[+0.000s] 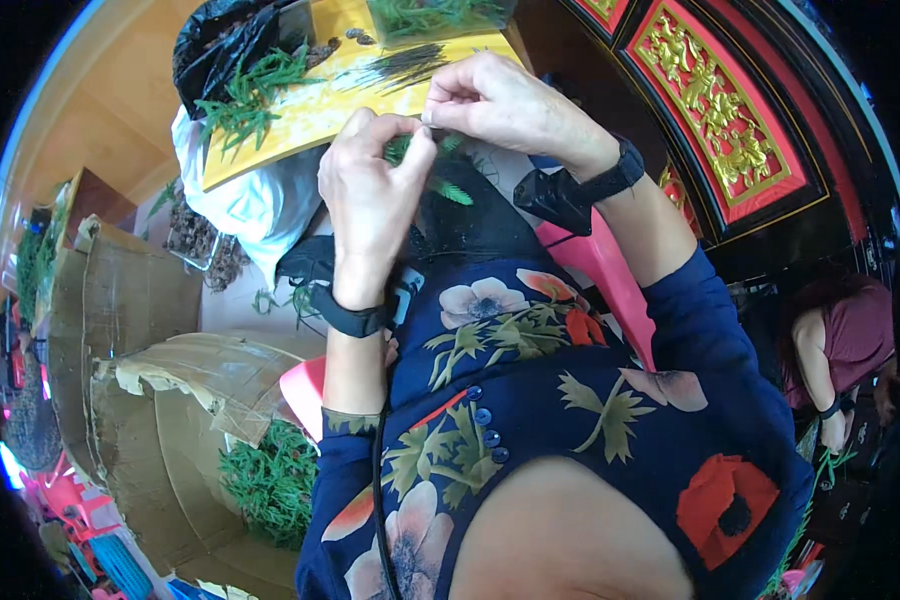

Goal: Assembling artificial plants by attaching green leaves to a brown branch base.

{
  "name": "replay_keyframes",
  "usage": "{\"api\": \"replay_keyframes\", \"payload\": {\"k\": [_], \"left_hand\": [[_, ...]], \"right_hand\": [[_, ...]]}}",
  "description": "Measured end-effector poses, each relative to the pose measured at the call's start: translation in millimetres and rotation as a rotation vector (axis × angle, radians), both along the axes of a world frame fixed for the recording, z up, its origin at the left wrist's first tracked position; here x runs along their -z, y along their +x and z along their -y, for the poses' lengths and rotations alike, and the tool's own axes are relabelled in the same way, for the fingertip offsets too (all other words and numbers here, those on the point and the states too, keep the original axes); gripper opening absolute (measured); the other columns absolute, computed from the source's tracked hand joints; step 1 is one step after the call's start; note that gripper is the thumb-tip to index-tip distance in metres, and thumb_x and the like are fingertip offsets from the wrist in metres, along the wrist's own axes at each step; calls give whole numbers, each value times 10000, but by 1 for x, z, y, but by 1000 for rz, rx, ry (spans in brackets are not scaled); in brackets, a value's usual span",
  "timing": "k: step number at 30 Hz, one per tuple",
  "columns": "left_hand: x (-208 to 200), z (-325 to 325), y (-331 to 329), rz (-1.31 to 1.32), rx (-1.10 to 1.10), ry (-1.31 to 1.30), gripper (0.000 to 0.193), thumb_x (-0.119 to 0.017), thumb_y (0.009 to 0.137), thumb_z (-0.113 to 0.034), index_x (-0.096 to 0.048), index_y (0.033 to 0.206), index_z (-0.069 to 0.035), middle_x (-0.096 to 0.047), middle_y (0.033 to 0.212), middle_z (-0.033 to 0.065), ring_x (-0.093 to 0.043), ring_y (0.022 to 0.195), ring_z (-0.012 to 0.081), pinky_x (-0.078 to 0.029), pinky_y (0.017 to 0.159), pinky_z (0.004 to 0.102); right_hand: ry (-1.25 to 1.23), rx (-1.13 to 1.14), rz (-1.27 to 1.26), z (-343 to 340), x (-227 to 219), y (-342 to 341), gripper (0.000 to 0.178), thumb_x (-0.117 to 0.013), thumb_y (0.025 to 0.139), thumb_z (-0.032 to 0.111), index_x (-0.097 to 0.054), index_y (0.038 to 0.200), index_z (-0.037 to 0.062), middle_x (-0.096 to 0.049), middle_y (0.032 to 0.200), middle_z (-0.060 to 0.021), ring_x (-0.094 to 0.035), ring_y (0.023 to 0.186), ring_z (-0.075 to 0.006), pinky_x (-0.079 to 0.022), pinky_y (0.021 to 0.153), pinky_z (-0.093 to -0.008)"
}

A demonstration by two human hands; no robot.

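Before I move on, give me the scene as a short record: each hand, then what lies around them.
Left hand: fingers pinched together, near the board's front edge
Right hand: fingers pinched together, close against the left's
Between fingers: too small to tell
Below hands: green sprig; whether held, unclear
Yellow board: carries a clump of greenery and thin dark strands
Board's far left: black plastic bag
Lower left: open cardboard box with green foliage inside
Far right: another person

green sprig [452, 190]; yellow board [290, 130]; dark strands [402, 66]; navy floral garment [530, 425]
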State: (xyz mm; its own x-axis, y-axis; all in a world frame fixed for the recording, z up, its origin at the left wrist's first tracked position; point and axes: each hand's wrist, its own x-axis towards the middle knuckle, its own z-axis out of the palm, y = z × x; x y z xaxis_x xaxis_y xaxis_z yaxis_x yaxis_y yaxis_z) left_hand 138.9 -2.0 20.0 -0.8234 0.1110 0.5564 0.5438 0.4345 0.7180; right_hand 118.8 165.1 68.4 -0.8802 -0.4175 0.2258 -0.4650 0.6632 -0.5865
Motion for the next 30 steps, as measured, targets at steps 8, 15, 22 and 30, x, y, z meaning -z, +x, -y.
{"api": "replay_keyframes", "payload": {"k": [8,15,22,30], "left_hand": [[3,15,-11,447,391,543,122,-594,794,-116,-652,788,-8,-631,768,14,-548,750,88,-416,718,240],[8,17,-17,657,661,748,138,-567,798,-119,-648,781,-8,-630,813,17,-549,752,100,-399,763,230],[15,14,-20,664,635,728,124,-587,797,-133,-644,812,-24,-625,835,35,-552,758,132,-408,739,248],[16,-4,-11,-308,-195,-437,73,-673,751,-120,-665,809,-77,-578,757,102,-559,696,232,-428,661,278]], "right_hand": [[-173,-328,-336,-6,-2,-4,129,-644,795,109,-640,900,34,-605,820,-50,-544,691,-125,-445,639,-244],[-67,-550,-555,-14,-5,-18,150,-663,758,118,-642,890,50,-603,858,-71,-582,741,-217,-459,660,-300],[-12,-488,-645,-13,7,-21,110,-602,808,165,-622,791,59,-606,829,-77,-586,717,-251,-442,615,-356],[-56,-29,-20,-14,50,-35,251,-617,800,269,-642,751,24,-611,671,-116,-574,617,-272,-442,593,-351]]}}
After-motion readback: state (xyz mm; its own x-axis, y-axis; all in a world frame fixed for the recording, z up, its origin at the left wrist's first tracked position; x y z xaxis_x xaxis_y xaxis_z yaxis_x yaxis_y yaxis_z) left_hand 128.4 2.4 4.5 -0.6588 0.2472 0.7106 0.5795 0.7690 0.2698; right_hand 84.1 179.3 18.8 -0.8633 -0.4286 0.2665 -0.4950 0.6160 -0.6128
